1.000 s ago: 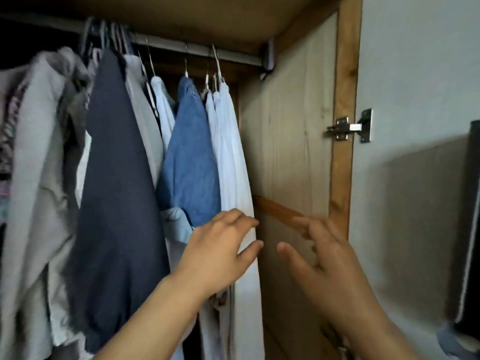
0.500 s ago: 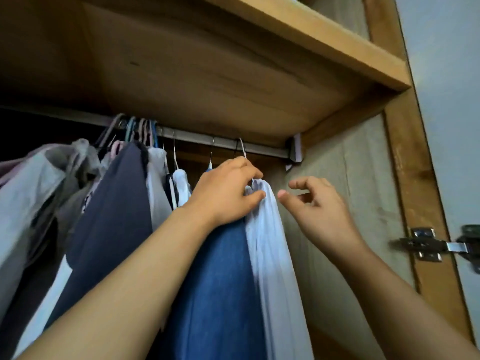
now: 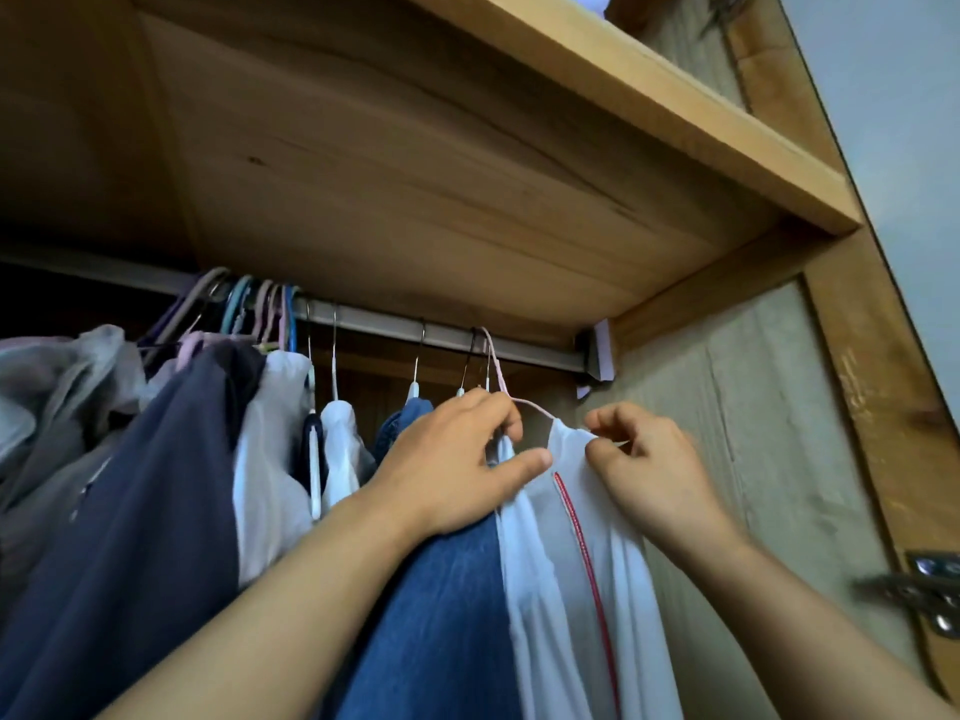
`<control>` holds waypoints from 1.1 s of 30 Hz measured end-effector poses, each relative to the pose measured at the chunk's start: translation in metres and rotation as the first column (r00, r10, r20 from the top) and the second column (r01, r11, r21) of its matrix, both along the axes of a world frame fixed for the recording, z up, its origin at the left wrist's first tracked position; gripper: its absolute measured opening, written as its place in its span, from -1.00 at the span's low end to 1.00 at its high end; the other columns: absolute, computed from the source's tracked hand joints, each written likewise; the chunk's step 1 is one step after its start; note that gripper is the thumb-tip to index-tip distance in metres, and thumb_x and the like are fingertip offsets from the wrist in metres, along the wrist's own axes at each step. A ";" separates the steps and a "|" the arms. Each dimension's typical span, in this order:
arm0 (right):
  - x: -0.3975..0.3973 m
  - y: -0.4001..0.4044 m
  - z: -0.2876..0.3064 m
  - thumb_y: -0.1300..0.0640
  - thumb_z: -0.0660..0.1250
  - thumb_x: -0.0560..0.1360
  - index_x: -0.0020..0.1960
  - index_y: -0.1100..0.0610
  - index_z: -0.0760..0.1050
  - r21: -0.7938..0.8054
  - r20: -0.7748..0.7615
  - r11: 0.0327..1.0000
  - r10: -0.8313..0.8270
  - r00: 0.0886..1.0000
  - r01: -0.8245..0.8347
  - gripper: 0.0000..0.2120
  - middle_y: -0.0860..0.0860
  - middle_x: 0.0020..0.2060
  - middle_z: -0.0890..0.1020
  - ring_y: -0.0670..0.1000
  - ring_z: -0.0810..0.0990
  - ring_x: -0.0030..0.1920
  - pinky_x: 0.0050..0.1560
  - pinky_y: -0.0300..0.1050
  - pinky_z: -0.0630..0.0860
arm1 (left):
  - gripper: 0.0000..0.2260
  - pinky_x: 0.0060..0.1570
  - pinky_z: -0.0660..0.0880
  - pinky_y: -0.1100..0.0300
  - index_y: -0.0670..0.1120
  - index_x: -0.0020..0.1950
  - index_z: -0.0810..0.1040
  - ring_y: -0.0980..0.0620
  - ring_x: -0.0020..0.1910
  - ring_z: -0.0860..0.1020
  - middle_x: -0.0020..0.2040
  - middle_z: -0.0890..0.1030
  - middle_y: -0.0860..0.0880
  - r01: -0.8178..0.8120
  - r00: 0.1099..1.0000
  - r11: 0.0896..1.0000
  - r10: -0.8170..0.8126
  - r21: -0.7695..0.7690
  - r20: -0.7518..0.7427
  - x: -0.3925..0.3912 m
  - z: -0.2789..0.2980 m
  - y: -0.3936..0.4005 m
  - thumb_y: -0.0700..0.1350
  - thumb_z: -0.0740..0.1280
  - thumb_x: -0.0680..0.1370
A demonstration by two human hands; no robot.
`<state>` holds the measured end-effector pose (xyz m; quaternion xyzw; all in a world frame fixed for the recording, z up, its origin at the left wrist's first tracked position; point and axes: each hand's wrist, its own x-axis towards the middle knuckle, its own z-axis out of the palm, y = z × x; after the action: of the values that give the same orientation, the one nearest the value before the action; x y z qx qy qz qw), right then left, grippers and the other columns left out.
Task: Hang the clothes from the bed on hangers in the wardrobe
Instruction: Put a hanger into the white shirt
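Dim, soft light from the right washes the pale wall (image 3: 904, 122) and shelf edge (image 3: 649, 101), leaving the wardrobe's left interior (image 3: 62, 298) in deep shadow, with wide-angle bending of straight lines and mild blur throughout.

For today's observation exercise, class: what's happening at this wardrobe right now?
A person is reaching up with both hands into a wooden wardrobe. The left hand holds the top of a white garment with a red stripe near its pink hanger, which hooks over the metal rail. The right hand pinches the garment's shoulder. A blue denim piece and other clothes hang to the left.
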<state>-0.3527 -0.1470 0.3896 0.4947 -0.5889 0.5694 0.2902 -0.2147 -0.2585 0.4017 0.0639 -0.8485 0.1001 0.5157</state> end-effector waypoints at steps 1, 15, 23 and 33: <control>0.001 -0.003 0.001 0.24 0.28 0.45 -0.11 0.03 0.49 0.019 0.026 1.000 0.002 1.000 -0.003 -0.88 -0.02 -0.23 0.60 -0.03 0.53 -0.21 -0.23 -0.22 0.34 | -0.84 -0.21 0.31 0.25 0.05 -0.07 0.44 0.24 -0.24 0.38 -0.12 0.46 0.12 0.026 1.000 0.999 -0.026 0.025 -0.015 -0.002 -0.002 -0.002 0.10 0.31 0.49; 0.028 -0.052 0.011 0.46 0.15 0.49 0.48 0.17 0.14 0.074 0.376 0.867 0.433 0.819 -0.492 -0.40 0.07 0.44 0.28 0.04 0.30 0.39 0.15 -0.24 0.32 | -0.75 0.17 0.42 0.16 0.13 0.17 0.49 0.24 0.13 0.46 0.13 0.54 0.18 0.112 0.994 0.987 -0.111 0.117 -0.014 0.000 -0.016 -0.028 0.06 0.26 0.50; 0.025 -0.035 0.015 0.42 0.20 0.49 0.49 0.13 0.16 0.103 0.206 0.900 0.397 0.894 -0.424 -0.39 0.02 0.46 0.25 -0.02 0.22 0.44 0.25 -0.24 0.23 | -0.65 0.21 0.42 0.15 0.14 0.27 0.43 0.20 0.19 0.45 0.23 0.51 0.17 0.139 0.990 0.981 -0.140 0.135 -0.001 -0.001 -0.010 -0.022 0.09 0.32 0.49; 0.004 0.046 -0.045 0.44 0.31 0.44 0.44 0.18 0.26 0.102 0.254 0.947 0.273 0.928 -0.306 -0.40 -0.02 0.34 0.42 -0.22 0.41 0.19 0.06 -0.48 0.35 | -0.66 0.25 0.16 0.21 0.02 0.09 0.60 0.11 0.14 0.49 0.10 0.61 0.05 -0.046 0.985 0.953 -0.006 -0.301 -0.171 -0.015 -0.031 0.009 0.10 0.22 0.41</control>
<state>-0.3492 -0.1005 0.3446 0.5242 -0.5781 0.6181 0.0954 -0.2299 -0.2495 0.3706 0.0009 -0.7754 0.2288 0.5886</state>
